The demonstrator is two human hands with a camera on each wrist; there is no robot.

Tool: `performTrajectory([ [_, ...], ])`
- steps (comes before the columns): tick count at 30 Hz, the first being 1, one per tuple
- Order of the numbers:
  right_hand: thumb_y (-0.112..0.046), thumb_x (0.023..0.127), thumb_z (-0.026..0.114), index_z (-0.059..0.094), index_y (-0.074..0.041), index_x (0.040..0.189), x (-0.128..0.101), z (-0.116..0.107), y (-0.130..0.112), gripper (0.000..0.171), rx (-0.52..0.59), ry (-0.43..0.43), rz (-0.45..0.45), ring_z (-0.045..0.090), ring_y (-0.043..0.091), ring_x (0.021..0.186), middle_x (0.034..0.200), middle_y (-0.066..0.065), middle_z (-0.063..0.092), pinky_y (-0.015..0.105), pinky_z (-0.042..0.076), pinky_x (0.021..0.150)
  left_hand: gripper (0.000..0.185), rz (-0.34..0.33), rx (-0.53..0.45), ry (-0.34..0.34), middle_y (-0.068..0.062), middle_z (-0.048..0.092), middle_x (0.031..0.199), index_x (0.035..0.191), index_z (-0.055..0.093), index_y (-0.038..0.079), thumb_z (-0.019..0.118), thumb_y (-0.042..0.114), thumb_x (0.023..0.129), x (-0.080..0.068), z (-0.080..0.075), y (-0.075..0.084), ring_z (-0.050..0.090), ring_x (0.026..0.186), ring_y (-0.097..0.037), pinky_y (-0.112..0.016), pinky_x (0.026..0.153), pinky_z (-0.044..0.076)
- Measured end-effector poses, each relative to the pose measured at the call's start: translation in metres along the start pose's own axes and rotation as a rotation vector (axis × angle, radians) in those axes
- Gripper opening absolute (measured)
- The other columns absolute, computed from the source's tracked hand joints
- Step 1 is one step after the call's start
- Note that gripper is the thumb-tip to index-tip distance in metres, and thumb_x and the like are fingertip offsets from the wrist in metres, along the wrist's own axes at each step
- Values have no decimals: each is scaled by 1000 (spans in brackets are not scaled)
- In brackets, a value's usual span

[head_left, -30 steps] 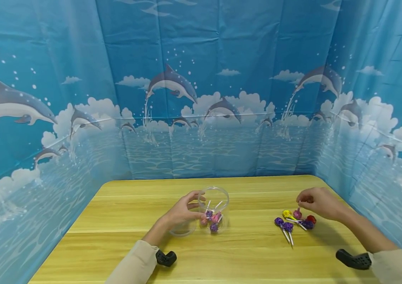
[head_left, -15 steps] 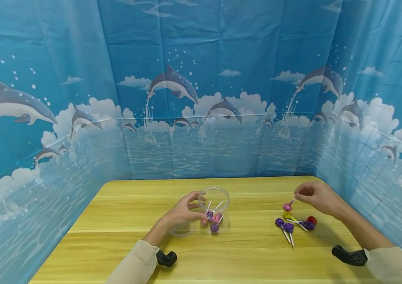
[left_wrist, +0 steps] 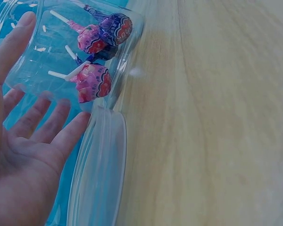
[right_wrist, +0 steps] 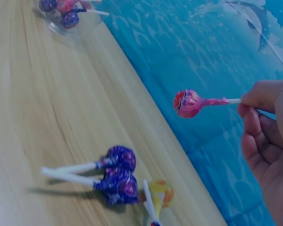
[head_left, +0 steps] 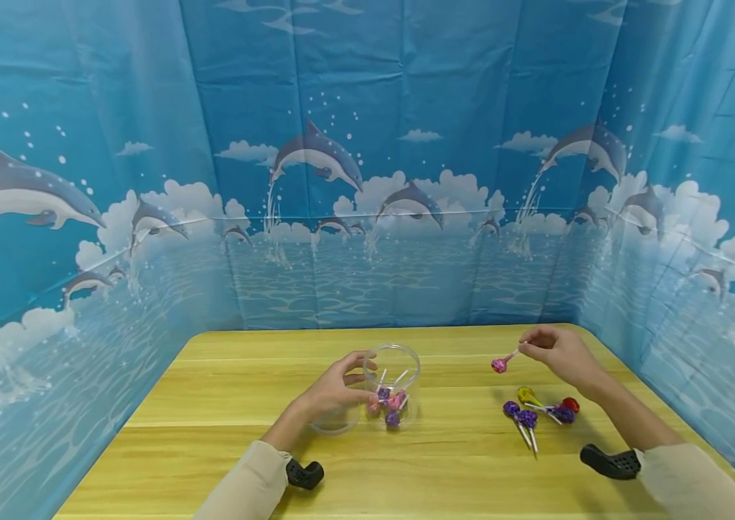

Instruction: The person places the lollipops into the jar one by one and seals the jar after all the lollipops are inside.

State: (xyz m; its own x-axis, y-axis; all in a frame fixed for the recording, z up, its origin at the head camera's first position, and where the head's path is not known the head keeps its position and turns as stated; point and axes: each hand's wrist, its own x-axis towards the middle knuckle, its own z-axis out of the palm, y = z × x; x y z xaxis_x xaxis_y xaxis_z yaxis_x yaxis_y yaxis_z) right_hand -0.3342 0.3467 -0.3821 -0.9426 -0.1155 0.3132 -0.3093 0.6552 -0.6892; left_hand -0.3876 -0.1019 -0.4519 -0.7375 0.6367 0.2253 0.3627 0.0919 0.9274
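In the head view, a person sits at a wooden table (head_left: 445,462) walled in by a blue curtain (head_left: 81,144) printed with dolphins and clouds. The left hand (head_left: 335,393) cups the side of a clear jar (head_left: 400,361) that stands upright near the table's middle, its fingers curved round the wall; several wrapped lollipops lie in the bottom of the jar. Just beside the jar, under that hand, rests a clear lid (head_left: 335,426). The right hand (head_left: 559,355) is raised above the table to the right of the jar and pinches the stick of a pink lollipop (head_left: 499,365) between thumb and fingertips, the candy head pointing toward the jar and clear of the table. Below it a small heap of lollipops (head_left: 539,410) lies on the table, purple, yellow and red. In the left wrist view, the left hand (left_wrist: 23,155) lies with its fingers slightly spread against the jar (left_wrist: 132,37), through whose wall pink and purple candies show; the lid (left_wrist: 101,174) sits just beside the jar. In the right wrist view, the right hand (right_wrist: 269,141) clamps the white stick, and the pink lollipop (right_wrist: 187,103) hangs in the air above the heap of lollipops (right_wrist: 118,181), well apart from the jar (right_wrist: 66,21) at the far end.
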Motion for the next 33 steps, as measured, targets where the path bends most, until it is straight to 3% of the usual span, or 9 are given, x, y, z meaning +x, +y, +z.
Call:
performTrajectory([
  [12, -25, 104, 66, 69, 1, 111, 15, 5, -18, 27, 79, -25, -22, 66, 24, 90, 99, 10, 71, 37, 56, 76, 73, -1, 8, -10, -25, 42, 152, 158, 41, 18, 78, 16, 95, 1, -2, -1, 43, 141, -40, -45, 112, 43],
  [19, -23, 104, 68, 70, 1, 111, 32, 15, -40, 25, 134, -44, -68, 66, 23, 89, 100, 9, 72, 37, 55, 75, 72, -11, 16, -2, -17, 47, 149, 158, 41, 18, 77, 13, 96, 0, -2, 3, 46, 140, -36, -43, 109, 47],
  [26, -20, 103, 69, 70, 2, 109, 45, 27, -58, 22, 181, -77, -107, 68, 24, 91, 99, 11, 71, 39, 55, 80, 74, -10, 15, -6, -11, 50, 147, 158, 41, 18, 80, 20, 94, 0, -2, 3, 47, 139, -35, -42, 109, 47],
  [33, -17, 103, 68, 70, 3, 108, 52, 38, -71, 20, 228, -90, -139, 69, 23, 88, 96, 10, 72, 36, 56, 77, 73, -10, 1, -9, -22, 44, 150, 158, 41, 16, 78, 16, 95, 0, -2, 1, 47, 139, -36, -43, 108, 48],
])
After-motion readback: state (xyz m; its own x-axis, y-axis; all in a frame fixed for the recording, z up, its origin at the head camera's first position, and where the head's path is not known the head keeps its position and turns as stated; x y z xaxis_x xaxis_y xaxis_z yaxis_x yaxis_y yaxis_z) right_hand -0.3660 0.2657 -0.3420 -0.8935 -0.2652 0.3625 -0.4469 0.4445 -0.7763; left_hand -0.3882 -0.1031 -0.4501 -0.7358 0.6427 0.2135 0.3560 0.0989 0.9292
